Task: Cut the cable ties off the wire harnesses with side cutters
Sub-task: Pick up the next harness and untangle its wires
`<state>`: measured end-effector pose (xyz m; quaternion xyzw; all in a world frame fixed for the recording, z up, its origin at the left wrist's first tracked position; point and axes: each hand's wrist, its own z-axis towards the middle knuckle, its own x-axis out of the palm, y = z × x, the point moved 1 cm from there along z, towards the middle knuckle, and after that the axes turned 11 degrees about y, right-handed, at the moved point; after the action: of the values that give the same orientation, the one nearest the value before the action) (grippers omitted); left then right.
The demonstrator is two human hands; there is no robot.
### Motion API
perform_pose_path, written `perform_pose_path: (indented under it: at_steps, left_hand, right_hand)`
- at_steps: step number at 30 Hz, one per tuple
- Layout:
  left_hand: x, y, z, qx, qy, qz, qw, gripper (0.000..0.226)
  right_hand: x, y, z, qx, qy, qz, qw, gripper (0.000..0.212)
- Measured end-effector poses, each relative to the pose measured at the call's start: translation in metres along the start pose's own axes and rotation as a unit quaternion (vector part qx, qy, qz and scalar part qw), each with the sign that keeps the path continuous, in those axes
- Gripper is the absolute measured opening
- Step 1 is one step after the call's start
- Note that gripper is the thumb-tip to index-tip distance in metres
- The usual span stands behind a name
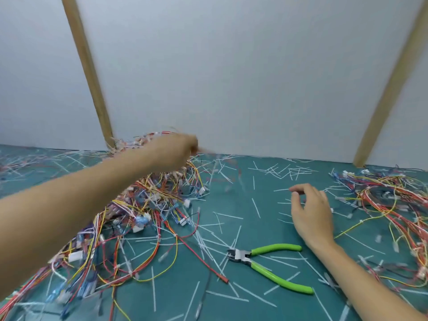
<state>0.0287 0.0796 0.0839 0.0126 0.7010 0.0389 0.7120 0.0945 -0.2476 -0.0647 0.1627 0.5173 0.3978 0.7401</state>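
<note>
Green cutting mat under everything, grey-white wall panel behind it with 2 wooden battens leaning across.

What the next move most likely hinges on: the side cutters are lying flat on the mat, not held by anyone. They're just below and slightly inboard of the right hand, on the near side of it, so that hand is clearly the closer one. The long axis runs roughly left-right, head pointing left toward the big tangle, the 2 lime-green handles splayed out to the right — upper handle tip sits nearest the right wrist. Jaws look closed or nearly so, hard to be sure.

The right hand hovers over the mat with fingers loosely curled and nothing gripped. The left hand is stretched far out to the back of the mat, blurred, and seems to be closed on a bunch of wires at the top of the wire harness pile — exactly what's pinched can't be made out.

That pile is a messy heap of red, yellow, blue and white wires with white connectors. A 2nd harness pile sits at the right edge. Cut cable ties — thin white strips — are scattered all over the mat between them.
</note>
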Motion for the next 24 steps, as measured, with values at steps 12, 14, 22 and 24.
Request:
perform_pose_path:
  at_steps: [12,14,22,24]
  left_hand:
    - [0.006,0.027,-0.046,0.018,-0.286,-0.186,0.940,0.028]
    - [0.007,0.038,-0.054,-0.036,-0.327,-0.137,0.934,0.026]
    - [0.054,0.073,-0.090,-0.157,-0.157,-0.076,0.972,0.028]
    - [0.058,0.079,-0.093,-0.170,-0.115,-0.037,0.978,0.039]
  right_hand:
    - [0.023,0.108,0.013,-0.163,0.196,-0.031,0.967,0.025]
    - [0.036,0.150,0.012,-0.214,0.183,-0.020,0.960,0.038]
    - [0.097,0.244,0.010,-0.245,0.249,-0.116,0.930,0.048]
    - [0.106,0.246,0.011,-0.243,0.221,-0.163,0.930,0.049]
